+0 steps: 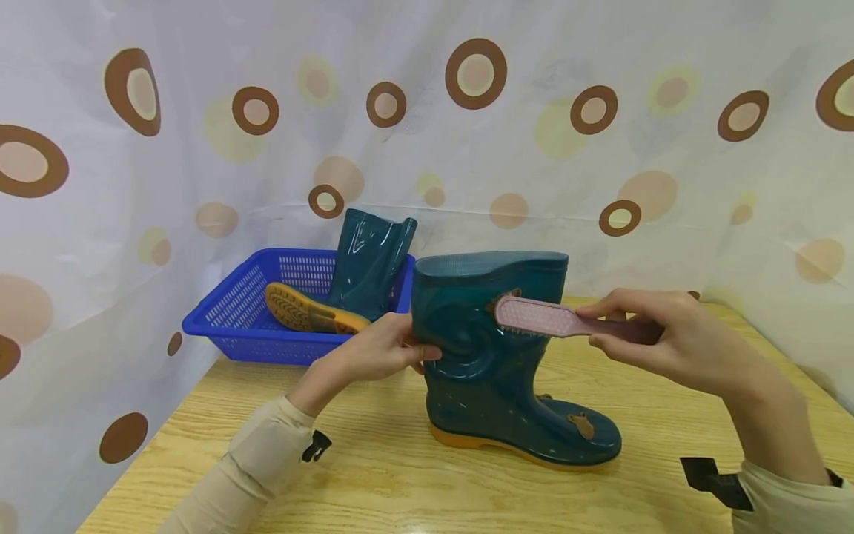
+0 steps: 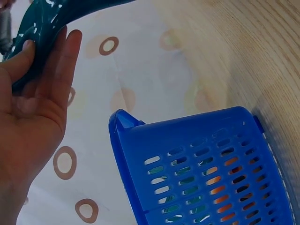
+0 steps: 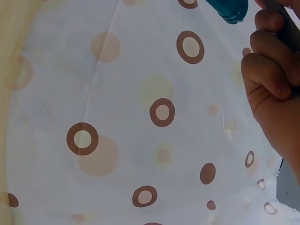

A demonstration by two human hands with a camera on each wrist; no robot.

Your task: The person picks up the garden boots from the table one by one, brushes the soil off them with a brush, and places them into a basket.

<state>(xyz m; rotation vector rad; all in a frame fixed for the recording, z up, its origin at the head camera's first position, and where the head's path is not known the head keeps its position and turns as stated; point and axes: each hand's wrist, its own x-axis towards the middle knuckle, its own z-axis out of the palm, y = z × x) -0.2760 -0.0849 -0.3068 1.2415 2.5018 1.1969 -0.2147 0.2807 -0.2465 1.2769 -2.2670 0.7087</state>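
A dark green rubber boot with a yellow sole is upright over the table, its toe pointing right. Brown patches mark its toe and shaft. My left hand grips the back of the shaft, thumb on the near side and fingers behind; the left wrist view shows this hand around the glossy green rubber. With my right hand I hold a pink brush by its handle, bristles down, its head overlapping the brown patch on the shaft. In the right wrist view, curled fingers wrap the dark handle.
A blue plastic basket stands at the back left of the wooden table. Inside lies another green boot, along with a yellow boot sole. A white sheet with brown circles hangs behind and at the sides.
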